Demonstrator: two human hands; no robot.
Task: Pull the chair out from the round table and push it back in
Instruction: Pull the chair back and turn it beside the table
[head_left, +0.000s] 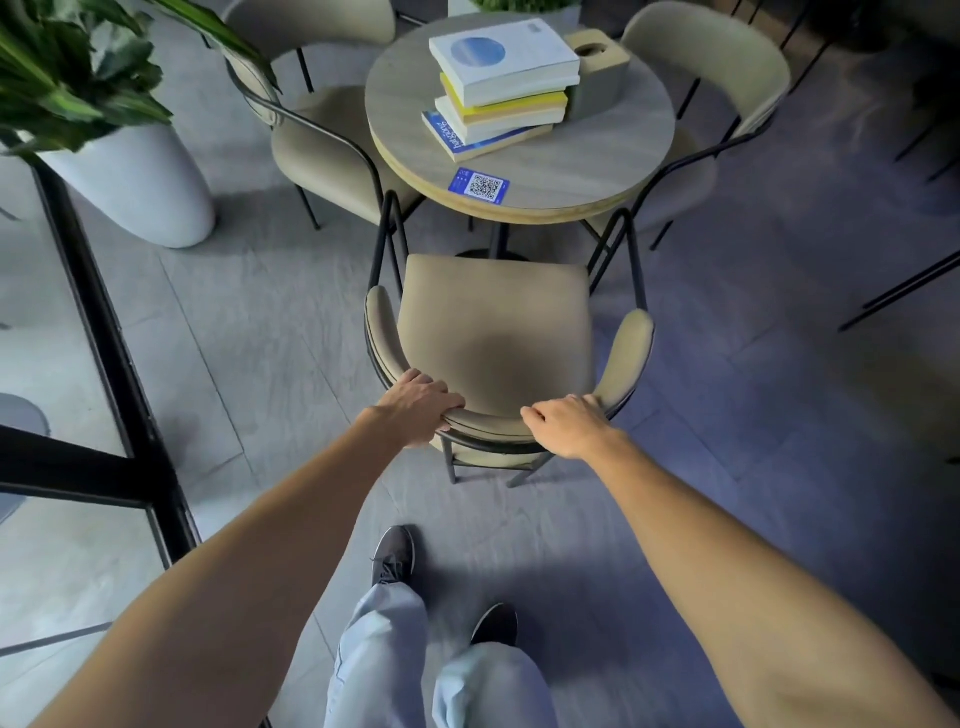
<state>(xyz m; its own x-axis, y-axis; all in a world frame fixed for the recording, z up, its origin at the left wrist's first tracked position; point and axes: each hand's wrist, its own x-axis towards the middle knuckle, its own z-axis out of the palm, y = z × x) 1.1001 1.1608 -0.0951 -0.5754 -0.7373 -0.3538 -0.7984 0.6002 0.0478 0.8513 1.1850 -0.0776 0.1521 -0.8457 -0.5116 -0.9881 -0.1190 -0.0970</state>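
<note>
A beige padded chair (493, 322) with a black metal frame stands in front of me, its seat facing the round wooden table (582, 171). The whole seat lies clear of the table's edge; only the front legs reach near it. My left hand (418, 408) grips the left part of the curved backrest. My right hand (569, 423) grips the right part of the same backrest. Both arms are stretched forward. My feet stand just behind the chair.
A stack of books (501, 85) and a tissue box (597, 57) sit on the table. Two more beige chairs, one on the left (322, 150) and one on the right (727, 73), flank it. A white planter (140, 182) and a black-framed glass partition (104, 332) stand at left.
</note>
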